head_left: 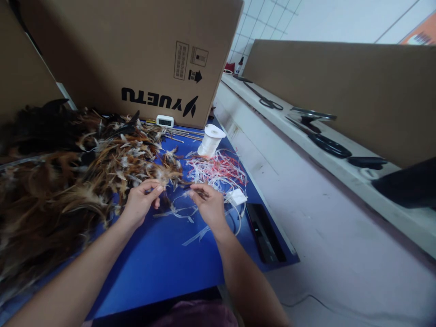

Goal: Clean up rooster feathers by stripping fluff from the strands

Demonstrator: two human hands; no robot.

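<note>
Over the blue table [163, 268], my left hand [141, 204] pinches a light brown feather [165, 175] between thumb and fingertips. My right hand [209, 206] is closed, with dark feather strands showing at its fingers, level with the left and a short gap apart. A large heap of brown, black and cream feathers [116, 168] spreads to the left of my left hand. Just beyond my right hand lies a tangle of red and white plastic strips [218, 170]. Thin clear strips [197, 236] lie on the table below and between my hands.
A white spool [211, 140] stands behind the strips. A small white digital display [165, 121] sits before a large cardboard box [146, 54]. Right of my hand are a white charger [236, 197] and a black phone-like object [265, 234]. Scissors [270, 103] rest on the ledge.
</note>
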